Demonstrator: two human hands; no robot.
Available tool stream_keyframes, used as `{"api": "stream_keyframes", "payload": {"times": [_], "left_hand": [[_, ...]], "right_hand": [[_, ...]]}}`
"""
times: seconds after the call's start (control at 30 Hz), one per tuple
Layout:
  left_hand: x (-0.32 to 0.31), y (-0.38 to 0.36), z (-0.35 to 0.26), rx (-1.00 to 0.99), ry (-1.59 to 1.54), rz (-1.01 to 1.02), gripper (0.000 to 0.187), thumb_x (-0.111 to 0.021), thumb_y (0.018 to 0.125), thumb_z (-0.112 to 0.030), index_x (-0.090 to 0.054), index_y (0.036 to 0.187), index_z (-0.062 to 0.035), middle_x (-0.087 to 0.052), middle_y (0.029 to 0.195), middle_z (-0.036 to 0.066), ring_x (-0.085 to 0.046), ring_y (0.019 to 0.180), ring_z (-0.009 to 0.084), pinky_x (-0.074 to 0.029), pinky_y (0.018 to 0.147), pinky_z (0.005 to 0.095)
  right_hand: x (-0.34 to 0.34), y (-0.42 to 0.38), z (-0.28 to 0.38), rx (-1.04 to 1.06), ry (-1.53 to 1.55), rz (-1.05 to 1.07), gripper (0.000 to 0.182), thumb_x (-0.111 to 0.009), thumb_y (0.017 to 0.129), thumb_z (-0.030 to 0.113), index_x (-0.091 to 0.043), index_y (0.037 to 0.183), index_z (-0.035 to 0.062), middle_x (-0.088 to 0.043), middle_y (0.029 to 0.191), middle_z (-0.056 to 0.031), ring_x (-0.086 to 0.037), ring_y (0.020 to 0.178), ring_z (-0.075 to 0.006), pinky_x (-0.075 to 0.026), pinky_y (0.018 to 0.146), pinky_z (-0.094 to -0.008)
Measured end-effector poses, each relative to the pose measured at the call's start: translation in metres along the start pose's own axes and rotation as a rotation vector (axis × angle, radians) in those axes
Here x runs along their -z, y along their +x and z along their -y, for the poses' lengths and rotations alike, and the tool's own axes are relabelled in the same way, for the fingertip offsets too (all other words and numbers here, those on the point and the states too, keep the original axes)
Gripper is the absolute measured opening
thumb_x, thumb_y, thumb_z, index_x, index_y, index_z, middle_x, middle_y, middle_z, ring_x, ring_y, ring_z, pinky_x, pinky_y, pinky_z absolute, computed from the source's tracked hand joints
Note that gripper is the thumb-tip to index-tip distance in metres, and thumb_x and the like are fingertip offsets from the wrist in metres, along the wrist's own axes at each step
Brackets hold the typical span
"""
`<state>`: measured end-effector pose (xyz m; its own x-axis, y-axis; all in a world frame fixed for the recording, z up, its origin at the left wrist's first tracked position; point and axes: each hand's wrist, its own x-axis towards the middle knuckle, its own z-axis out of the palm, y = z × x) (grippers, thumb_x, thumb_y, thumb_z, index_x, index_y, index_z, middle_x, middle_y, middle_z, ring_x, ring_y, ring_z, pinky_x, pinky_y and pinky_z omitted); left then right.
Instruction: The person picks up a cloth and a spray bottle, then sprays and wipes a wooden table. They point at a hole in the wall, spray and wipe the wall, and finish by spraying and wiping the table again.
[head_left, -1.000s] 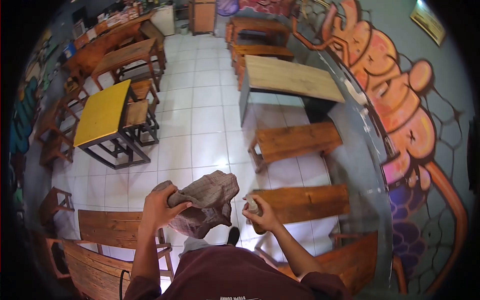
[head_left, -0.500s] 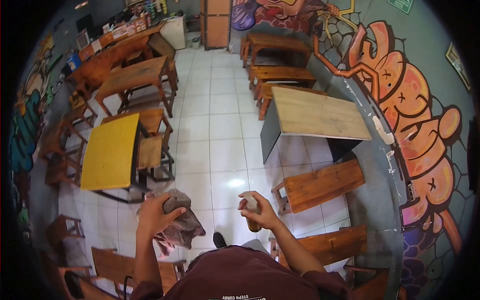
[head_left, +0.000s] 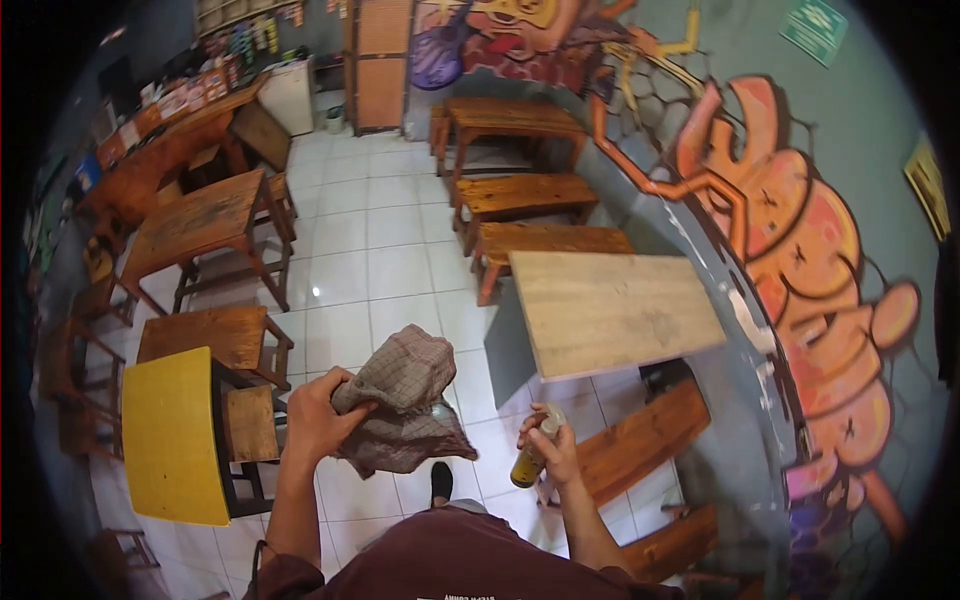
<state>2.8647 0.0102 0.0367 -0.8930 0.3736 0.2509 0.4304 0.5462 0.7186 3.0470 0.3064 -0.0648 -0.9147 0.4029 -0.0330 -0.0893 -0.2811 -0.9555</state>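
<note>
Left hand: The left hand (head_left: pixel 318 420) is gripping a checked grey cloth (head_left: pixel 405 400), fingers closing over its near edge, thumb pressing from below.
Cloth: It is bunching above and to the right of the fist, with a loose corner hanging down toward the floor, clear of any furniture.
Right hand: The right hand (head_left: pixel 556 452) is wrapping around a small yellow spray bottle (head_left: pixel 530 458), with the pale nozzle showing above the fingers and the yellow body sticking out below the palm, tilting down and left.
Between the hands: Cloth and bottle are staying apart, with white floor tiles (head_left: pixel 390 270) and one dark shoe (head_left: pixel 440 482) showing in the gap.
Nearby: A pale wooden table (head_left: pixel 610 310) is standing just ahead of the bottle hand, a wooden bench (head_left: pixel 640 440) beside it, and a yellow table (head_left: pixel 175 435) lying left of the cloth hand.
Wall: A painted mural (head_left: pixel 800 250) is running along the right.
</note>
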Motion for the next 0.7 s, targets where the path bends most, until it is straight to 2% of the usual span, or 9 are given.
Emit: {"api": "stream_keyframes", "payload": {"times": [0.17, 0.37, 0.5, 0.6, 0.7], "left_hand": [[0.029, 0.078, 0.031, -0.029, 0.074, -0.069, 0.034, -0.085, 0.065, -0.024, -0.063, 0.087, -0.0076, -0.066, 0.077, 0.011, -0.064, 0.072, 0.0329, -0.050, 0.063, 0.0373], [0.041, 0.146, 0.111, -0.017, 0.148, -0.102, 0.051, -0.091, 0.054, -0.036, -0.065, 0.087, -0.0059, -0.065, 0.079, 0.014, -0.064, 0.075, 0.0342, -0.051, 0.068, 0.0376], [0.057, 0.227, 0.166, -0.009, 0.245, -0.070, 0.050, -0.090, 0.055, -0.036, -0.065, 0.087, -0.0062, -0.066, 0.079, 0.014, -0.065, 0.075, 0.0337, -0.051, 0.069, 0.0385], [0.061, 0.306, 0.188, 0.003, 0.110, -0.011, 0.045, -0.090, 0.057, -0.032, -0.066, 0.083, -0.0047, -0.067, 0.075, 0.013, -0.065, 0.073, 0.0327, -0.051, 0.068, 0.0381], [0.059, 0.394, 0.190, -0.081, -0.002, 0.033, 0.042, -0.090, 0.058, -0.030, -0.065, 0.081, -0.0036, -0.067, 0.074, 0.013, -0.066, 0.070, 0.0320, -0.052, 0.065, 0.0361]], "right_hand": [[-0.068, 0.151, 0.010, -0.061, -0.044, 0.355, 0.040, -0.064, 0.089, 0.012, -0.049, 0.125, 0.0048, -0.060, 0.092, -0.0063, -0.059, 0.079, -0.0138, -0.049, 0.074, -0.0307], [-0.159, 0.303, -0.005, -0.065, 0.016, 0.470, 0.040, -0.065, 0.089, 0.013, -0.049, 0.125, 0.0042, -0.060, 0.090, -0.0057, -0.060, 0.077, -0.0134, -0.049, 0.073, -0.0295], [-0.194, 0.378, -0.030, -0.046, 0.080, 0.335, 0.041, -0.064, 0.090, 0.013, -0.048, 0.127, 0.0038, -0.060, 0.088, -0.0064, -0.061, 0.075, -0.0142, -0.050, 0.071, -0.0299], [-0.201, 0.426, -0.022, -0.107, 0.105, 0.167, 0.042, -0.063, 0.092, 0.019, -0.047, 0.127, 0.0042, -0.060, 0.087, -0.0079, -0.062, 0.071, -0.0156, -0.051, 0.067, -0.0309], [-0.190, 0.471, -0.005, -0.045, 0.087, 0.058, 0.041, -0.063, 0.092, 0.018, -0.047, 0.127, 0.0046, -0.060, 0.087, -0.0082, -0.062, 0.072, -0.0162, -0.051, 0.067, -0.0312]]}}
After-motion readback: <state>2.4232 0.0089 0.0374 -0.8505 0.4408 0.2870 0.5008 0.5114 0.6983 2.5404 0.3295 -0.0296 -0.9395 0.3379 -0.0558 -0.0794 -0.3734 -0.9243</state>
